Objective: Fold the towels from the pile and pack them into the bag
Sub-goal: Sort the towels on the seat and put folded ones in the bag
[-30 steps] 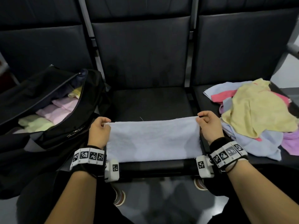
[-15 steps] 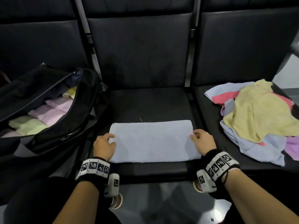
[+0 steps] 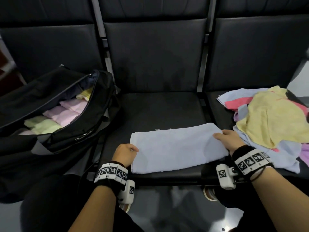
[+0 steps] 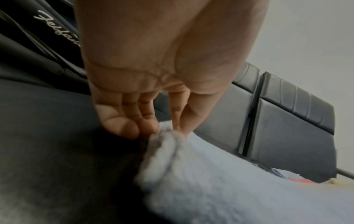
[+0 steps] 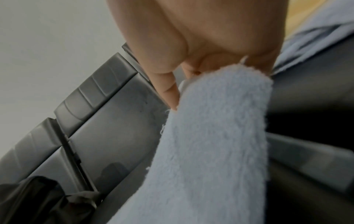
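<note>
Towel (image 3: 175,151), pale blue and folded into a long strip, lies on the front of the middle seat (image 3: 160,111) in the head view. The left hand (image 3: 125,154) is at the towel's left end with its fingers curled down at the edge. The right hand (image 3: 229,141) is on the right end, and that end is raised a little off the seat. A black bag (image 3: 55,114) sits open on the left seat, with folded pink, green and yellow towels inside. On the right seat is the pile (image 3: 270,121) of loose towels, with a yellow one on top.

From the left wrist, the left hand (image 4: 153,75) points down at the towel (image 4: 229,189). The thumb and first finger pinch the towel's corner. The other fingers (image 4: 122,121) curl beside it. The bag (image 4: 47,37) shows behind with white writing on it.

From the right wrist, the right hand (image 5: 206,45) holds the end of the towel (image 5: 216,144). The thumb presses on one side and the fingers are hidden behind the cloth. The towel hangs away from the hand, off the seat. The bag (image 5: 38,200) is a dark shape low on the left.
</note>
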`<state>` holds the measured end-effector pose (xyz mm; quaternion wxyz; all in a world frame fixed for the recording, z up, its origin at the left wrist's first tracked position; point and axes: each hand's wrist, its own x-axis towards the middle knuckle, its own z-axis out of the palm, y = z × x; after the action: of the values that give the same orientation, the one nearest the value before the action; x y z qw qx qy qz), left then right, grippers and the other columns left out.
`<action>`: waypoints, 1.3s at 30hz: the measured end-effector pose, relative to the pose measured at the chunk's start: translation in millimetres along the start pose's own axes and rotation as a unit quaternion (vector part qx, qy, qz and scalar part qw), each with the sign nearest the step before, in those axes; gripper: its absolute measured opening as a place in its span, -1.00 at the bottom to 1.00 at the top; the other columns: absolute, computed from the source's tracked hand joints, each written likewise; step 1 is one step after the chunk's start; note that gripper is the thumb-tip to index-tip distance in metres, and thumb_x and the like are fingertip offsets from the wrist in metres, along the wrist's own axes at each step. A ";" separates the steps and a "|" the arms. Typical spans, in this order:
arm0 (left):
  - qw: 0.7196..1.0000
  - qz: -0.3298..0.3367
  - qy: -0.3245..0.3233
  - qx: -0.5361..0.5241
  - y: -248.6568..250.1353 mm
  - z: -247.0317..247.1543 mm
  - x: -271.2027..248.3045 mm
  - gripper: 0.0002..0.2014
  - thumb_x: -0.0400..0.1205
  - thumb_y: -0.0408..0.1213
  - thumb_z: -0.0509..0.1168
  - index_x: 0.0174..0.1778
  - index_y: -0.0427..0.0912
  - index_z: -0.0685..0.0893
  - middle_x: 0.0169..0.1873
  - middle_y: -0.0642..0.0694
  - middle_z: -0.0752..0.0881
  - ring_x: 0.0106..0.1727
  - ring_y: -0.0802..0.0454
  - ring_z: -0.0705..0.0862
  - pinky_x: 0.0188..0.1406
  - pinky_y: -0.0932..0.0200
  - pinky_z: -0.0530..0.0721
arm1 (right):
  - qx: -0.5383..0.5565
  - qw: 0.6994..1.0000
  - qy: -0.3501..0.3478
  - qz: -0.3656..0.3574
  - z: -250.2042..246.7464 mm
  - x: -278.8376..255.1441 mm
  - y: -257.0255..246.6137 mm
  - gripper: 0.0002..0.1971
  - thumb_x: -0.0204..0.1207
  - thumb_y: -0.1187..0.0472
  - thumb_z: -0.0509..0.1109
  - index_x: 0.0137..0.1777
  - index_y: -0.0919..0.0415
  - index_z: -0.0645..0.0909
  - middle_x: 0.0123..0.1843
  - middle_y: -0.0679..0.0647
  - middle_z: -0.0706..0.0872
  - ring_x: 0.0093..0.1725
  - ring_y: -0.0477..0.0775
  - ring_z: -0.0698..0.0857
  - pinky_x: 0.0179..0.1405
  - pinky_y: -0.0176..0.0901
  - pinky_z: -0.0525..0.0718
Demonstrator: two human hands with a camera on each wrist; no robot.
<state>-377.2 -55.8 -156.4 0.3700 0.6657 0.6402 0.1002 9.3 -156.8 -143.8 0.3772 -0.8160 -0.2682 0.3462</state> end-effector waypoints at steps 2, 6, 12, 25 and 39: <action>1.000 0.004 -0.006 0.003 6.6 1.4 -3.2 -0.76 0.58 -0.39 0.29 -0.15 0.00 0.84 0.00 -0.10 0.72 0.03 -0.13 0.74 0.13 0.15 0.67 | 0.010 1.000 0.000 -0.001 -6.9 -5.4 -7.4 -0.77 0.54 0.30 0.45 -0.02 0.54 0.64 -0.11 0.33 0.71 -0.08 0.25 0.68 -0.01 0.16 0.66; 0.998 0.006 0.021 -0.067 16.2 -1.7 -0.6 -0.79 0.57 -0.41 0.30 -0.07 -0.07 0.81 -0.07 -0.12 0.76 0.00 -0.12 0.72 0.04 0.17 0.63 | 0.090 0.995 -0.046 -0.007 -7.5 -26.2 -25.5 -0.87 0.52 0.40 0.44 0.05 0.40 0.70 -0.12 0.24 0.79 -0.14 0.19 0.76 -0.16 0.05 0.75; 0.961 -0.011 -0.023 -0.277 28.0 -2.3 -7.2 -0.87 0.65 -0.50 0.29 -0.03 -0.24 0.72 -0.28 -0.16 0.66 -0.33 -0.03 0.59 -0.43 0.17 0.49 | 0.118 0.982 -0.137 -0.054 43.6 -63.6 -71.6 -0.79 0.46 0.47 0.43 0.07 0.28 0.70 -0.27 0.11 0.67 -0.42 -0.01 0.61 -0.65 -0.30 0.39; 0.951 -0.059 -0.029 -0.303 15.6 4.6 -10.0 -0.53 0.65 -0.45 0.33 0.47 -0.20 0.41 0.21 -0.20 0.68 0.20 -0.15 0.71 0.19 -0.10 0.71 | 0.051 0.947 -0.297 -0.111 142.4 -110.9 -73.2 -0.63 0.61 0.26 0.39 0.40 0.10 0.52 -0.01 0.09 0.62 -0.16 0.01 0.72 -0.25 -0.04 0.79; 0.970 0.084 0.022 -0.228 24.0 6.7 -15.3 -0.44 0.48 -0.81 0.05 0.12 -0.17 0.73 0.10 -0.23 0.72 -0.02 -0.06 0.65 -0.17 0.29 0.64 | -0.272 0.848 -0.301 -0.342 113.4 -101.3 -27.1 -0.52 0.42 0.08 0.59 0.37 0.00 0.68 0.32 -0.05 0.57 0.34 -0.05 0.49 0.45 -0.23 0.41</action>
<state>-356.9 -70.2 -141.0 0.4880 0.6132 0.5500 0.2887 -144.9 -163.4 -139.3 0.1353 -0.5986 -0.7140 0.3370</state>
